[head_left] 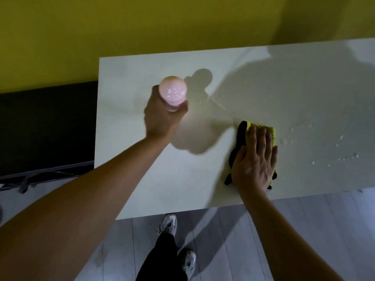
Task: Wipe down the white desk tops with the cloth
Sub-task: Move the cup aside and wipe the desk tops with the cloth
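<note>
A white desk top point(142, 169) fills the middle of the head view. A yellow and black cloth point(241, 130) lies flat on it near the front edge. My right hand point(253, 161) presses on the cloth with straight, spread fingers. My left hand point(162, 116) grips a pale pink bottle point(172, 92) held above the left part of the desk. Water drops and wet patches point(324, 151) glisten on the desk to the right of the cloth.
A yellow wall point(142, 23) runs behind the desk. A dark cabinet or screen point(46, 126) stands to the left of the desk. Grey plank floor point(233, 240) and my legs and shoes point(168, 224) show below the front edge.
</note>
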`<state>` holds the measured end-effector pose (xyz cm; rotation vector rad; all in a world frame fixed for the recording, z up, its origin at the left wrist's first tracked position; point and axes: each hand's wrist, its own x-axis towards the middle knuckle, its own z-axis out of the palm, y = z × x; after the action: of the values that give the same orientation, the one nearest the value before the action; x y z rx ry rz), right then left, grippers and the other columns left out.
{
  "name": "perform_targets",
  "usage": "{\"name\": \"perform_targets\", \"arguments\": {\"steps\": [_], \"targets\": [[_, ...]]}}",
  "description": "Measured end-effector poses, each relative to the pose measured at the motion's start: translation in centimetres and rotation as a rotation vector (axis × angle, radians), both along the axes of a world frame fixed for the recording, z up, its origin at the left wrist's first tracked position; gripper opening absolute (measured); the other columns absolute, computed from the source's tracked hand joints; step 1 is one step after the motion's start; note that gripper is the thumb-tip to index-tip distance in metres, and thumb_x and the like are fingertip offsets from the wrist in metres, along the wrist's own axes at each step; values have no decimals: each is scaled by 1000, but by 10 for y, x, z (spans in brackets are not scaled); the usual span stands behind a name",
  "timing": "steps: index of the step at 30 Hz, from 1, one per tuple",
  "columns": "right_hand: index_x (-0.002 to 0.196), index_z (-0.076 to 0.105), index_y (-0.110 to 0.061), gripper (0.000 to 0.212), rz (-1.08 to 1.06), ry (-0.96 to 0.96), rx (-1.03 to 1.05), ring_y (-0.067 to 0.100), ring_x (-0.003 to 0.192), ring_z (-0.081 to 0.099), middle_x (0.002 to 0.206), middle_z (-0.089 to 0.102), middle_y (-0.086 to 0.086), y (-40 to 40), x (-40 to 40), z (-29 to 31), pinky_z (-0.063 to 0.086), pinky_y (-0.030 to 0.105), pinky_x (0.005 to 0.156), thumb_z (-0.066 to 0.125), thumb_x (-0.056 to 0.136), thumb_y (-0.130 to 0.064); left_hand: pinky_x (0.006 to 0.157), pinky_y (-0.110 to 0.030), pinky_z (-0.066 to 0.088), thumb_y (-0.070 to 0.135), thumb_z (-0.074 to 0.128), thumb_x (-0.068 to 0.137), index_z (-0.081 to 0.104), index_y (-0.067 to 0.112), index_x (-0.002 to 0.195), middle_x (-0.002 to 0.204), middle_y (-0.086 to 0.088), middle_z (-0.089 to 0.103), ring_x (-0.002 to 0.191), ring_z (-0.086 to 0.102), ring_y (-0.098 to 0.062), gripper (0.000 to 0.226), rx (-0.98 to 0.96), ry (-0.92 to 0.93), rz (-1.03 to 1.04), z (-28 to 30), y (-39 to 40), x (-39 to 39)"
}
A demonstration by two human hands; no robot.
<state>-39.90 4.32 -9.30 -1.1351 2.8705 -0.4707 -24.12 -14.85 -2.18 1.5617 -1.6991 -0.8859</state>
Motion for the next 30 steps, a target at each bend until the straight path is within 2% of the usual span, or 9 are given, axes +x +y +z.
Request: {"name": "perform_targets", "arguments": {"steps": [5, 10, 13, 16, 18, 21, 23, 27, 30], "targets": [[163, 12, -26, 58, -7, -7, 16, 16, 157, -3, 171, 7, 0, 0, 0, 2, 4, 45, 128, 30, 108, -32, 92, -32, 53, 42, 89, 78, 57, 18, 133, 119, 7, 67, 111, 68, -27, 68, -48, -50, 74, 0, -13, 59], [163, 11, -26, 57, -4, 10, 15, 17, 157, -2, 171, 7, 1, -1, 1, 0, 5, 45, 128, 27, 108, -33, 112, -37, 46, 45, 87, 80, 44, 16, 152, 150, -8, 52, 134, 55, -26, 89, 75, -10, 84, -20, 1, 91], [163, 10, -22, 60, -17, -6, 66, 20, 157, -3, 171, 5, 4, -20, 25, 3, 6, 46, 127, 28, 107, -29, 113, -41, 39, 23, 68, 98, 47, 7, 148, 148, -17, 49, 136, 47, -37, 56, -78, -210, -46, -49, 58, 115], [163, 10, -29, 65, 284, -20, 27, 22, 157, -3, 170, 7, 2, -64, 85, 8, 4, 45, 128, 36, 104, -20, 124, -52, 32, 13, 46, 103, 45, -2, 152, 158, -21, 45, 147, 40, -40, 51, -275, -418, -239, -77, 90, 131], [162, 16, -31, 64, 492, 5, -32, 21, 157, 4, 169, 15, 1, -91, 116, 9, 5, 45, 128, 40, 104, -24, 128, -50, 27, 19, 38, 105, 43, -3, 154, 162, -22, 41, 151, 37, -39, 54, -284, -512, -232, -85, 88, 131], [159, 30, -24, 59, 624, -2, -70, 23, 156, 17, 166, 29, 4, -108, 117, 5, 10, 48, 127, 43, 102, -27, 129, -48, 24, 22, 33, 105, 40, -2, 156, 164, -21, 39, 152, 36, -39, 57, -258, -574, -217, -84, 86, 128], [157, 34, -27, 57, 575, -21, -106, 24, 155, 21, 164, 32, 4, -108, 87, 4, 13, 49, 126, 45, 102, -25, 130, -48, 22, 20, 33, 104, 40, -1, 156, 165, -20, 37, 153, 34, -38, 57, -249, -569, -229, -84, 87, 129], [162, 15, -28, 57, 96, -77, 44, 18, 157, -1, 171, 7, 2, -106, -24, 8, 1, 44, 127, 29, 108, -25, 130, -47, 20, 20, 32, 102, 40, 0, 156, 166, -19, 35, 154, 31, -38, 59, -244, -566, -221, -81, 89, 126], [163, 8, -27, 59, -81, -64, 76, 20, 157, -5, 171, 3, 2, -106, -51, 13, -4, 42, 127, 26, 108, -31, 131, -46, 19, 21, 32, 102, 42, -1, 155, 165, -19, 37, 154, 31, -39, 59, -247, -567, -198, -82, 87, 125]]}}
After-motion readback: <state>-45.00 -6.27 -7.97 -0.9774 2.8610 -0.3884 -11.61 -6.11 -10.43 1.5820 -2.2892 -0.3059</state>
